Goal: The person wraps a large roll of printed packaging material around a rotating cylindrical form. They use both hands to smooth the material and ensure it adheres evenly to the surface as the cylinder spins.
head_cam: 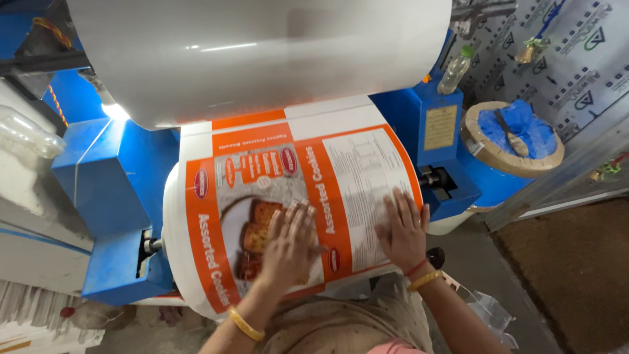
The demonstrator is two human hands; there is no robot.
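Pressing: both hands lie flat on a printed sheet, seen from the head view.
Left hand (288, 246): spread wide, fingers together and pointing far, palm down on the picture part of the sheet; it holds nothing. A yellow bangle (245, 324) sits on that wrist.
Right hand (403, 229): also open and flat, fingers fanned toward the far side, resting on the white text panel near the sheet's right edge; nothing is gripped. A red thread and a yellow bangle (424, 280) circle its wrist.
Printed sheet (262, 170): orange and white packaging print with a food picture, wrapped over the lower roller (175, 249), in the middle of the view, just below the big white roll.
White roll (255, 52): large, smooth, at the far side, above the sheet.
Machine frame (111, 190): blue, holding the rollers at left and right.
Plastic bottle (455, 69): small, clear, green cap, standing on the right blue housing.
Round drum (514, 141): far right, lined with blue plastic, a scoop lying inside.
Floor (570, 275): brown, near right.
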